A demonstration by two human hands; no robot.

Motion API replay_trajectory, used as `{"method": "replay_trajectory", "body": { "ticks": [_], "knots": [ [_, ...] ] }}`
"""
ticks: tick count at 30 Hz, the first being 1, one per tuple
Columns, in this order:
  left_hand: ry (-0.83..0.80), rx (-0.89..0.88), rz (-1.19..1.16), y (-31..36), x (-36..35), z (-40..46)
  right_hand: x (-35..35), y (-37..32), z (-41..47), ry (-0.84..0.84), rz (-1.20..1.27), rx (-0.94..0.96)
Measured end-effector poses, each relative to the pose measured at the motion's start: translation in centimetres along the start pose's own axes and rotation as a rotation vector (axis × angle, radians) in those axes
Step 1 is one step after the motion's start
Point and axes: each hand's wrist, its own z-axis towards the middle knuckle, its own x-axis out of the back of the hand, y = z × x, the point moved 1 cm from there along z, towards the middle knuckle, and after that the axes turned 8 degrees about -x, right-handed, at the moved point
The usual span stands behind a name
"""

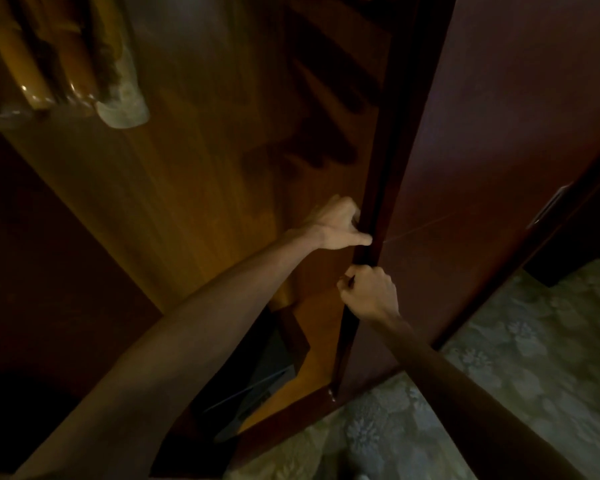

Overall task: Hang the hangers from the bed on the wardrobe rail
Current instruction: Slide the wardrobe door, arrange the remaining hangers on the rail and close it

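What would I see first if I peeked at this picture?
Two bare hands in the middle grip the edge of a dark wooden wardrobe door: the left hand higher, the right hand just below. At top left, pale hanging things dangle inside the wardrobe.

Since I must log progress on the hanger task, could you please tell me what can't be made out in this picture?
- Head view: the wardrobe rail lies beyond the top edge; only garment bottoms show.
- The bed and its hangers are out of frame.
- The left hand hides its fingertips behind the door edge.
- The right hand has its grip on that edge; its fingers face away.
- The dark wardrobe floor holds unidentifiable things.
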Motion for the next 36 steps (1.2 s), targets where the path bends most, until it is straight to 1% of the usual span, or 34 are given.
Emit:
{"method": "replay_trajectory", "body": {
  "ticks": [4,8,12,19,22,27,31,36],
  "knots": [
    [0.032,-0.033,-0.044,-0.3,-0.4,-0.8,0.2,0.8,0.0,-0.003,-0.006,-0.003],
    [0.056,-0.013,-0.033,-1.0,0.3,-2.2,-0.2,1.3,0.0,-0.058,0.009,-0.001],
    [0.068,0.010,0.002,-1.8,0.5,-3.7,-0.5,1.7,-0.2,-0.100,-0.049,-0.012],
    [0.082,0.044,0.012,-2.5,0.8,-6.0,-0.9,0.9,0.2,-0.097,-0.096,-0.025],
    [0.093,0.057,0.015,-2.9,0.8,-7.0,-0.8,0.5,0.4,-0.057,-0.119,0.026],
    [0.135,0.125,-0.017,-3.0,0.5,-8.8,-0.7,0.0,0.8,-0.141,-0.135,0.156],
    [0.086,0.207,0.180,-2.9,0.0,-10.4,-0.9,-0.6,0.7,-0.206,-0.112,0.233],
    [0.067,0.305,0.284,-3.2,-0.6,-13.1,-1.8,-1.7,0.2,-0.271,-0.108,0.313]
  ]
}}
